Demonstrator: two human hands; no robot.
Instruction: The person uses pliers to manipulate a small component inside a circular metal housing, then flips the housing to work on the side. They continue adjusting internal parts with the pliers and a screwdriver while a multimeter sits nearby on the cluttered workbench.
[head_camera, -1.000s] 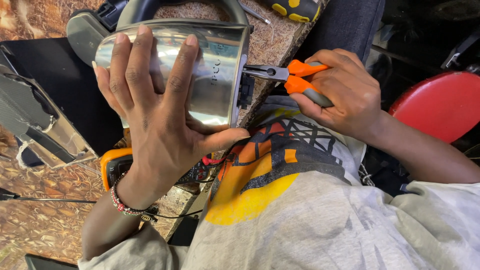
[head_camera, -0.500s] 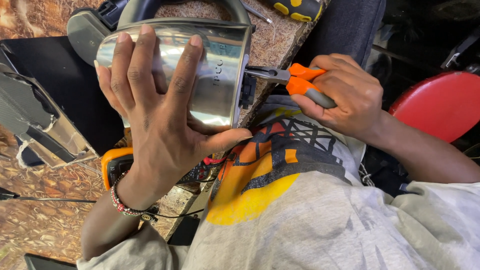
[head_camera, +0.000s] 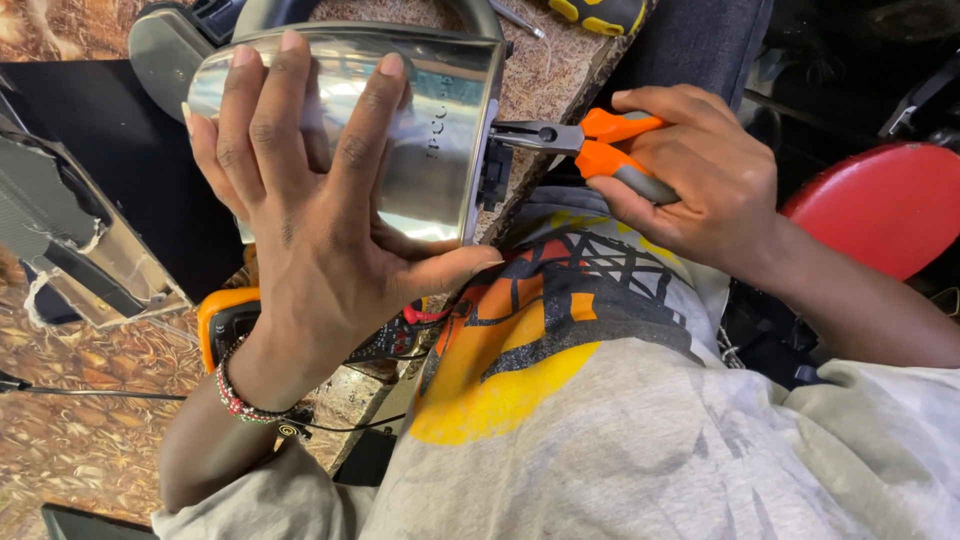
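Observation:
A shiny steel kettle body lies on its side against the edge of a speckled worktop. My left hand is spread flat over its wall, fingers apart, thumb under the rim, pressing it steady. My right hand grips orange-handled pliers. The pliers' dark jaws reach left to a black fitting on the kettle's base.
An orange multimeter with red and black leads sits under my left wrist. A yellow-and-black tool lies at the top of the worktop. A red round seat is at the right. A black panel lies at the left.
The pliers' jaws have edged slightly closer to the black fitting. My left hand stays spread on the kettle.

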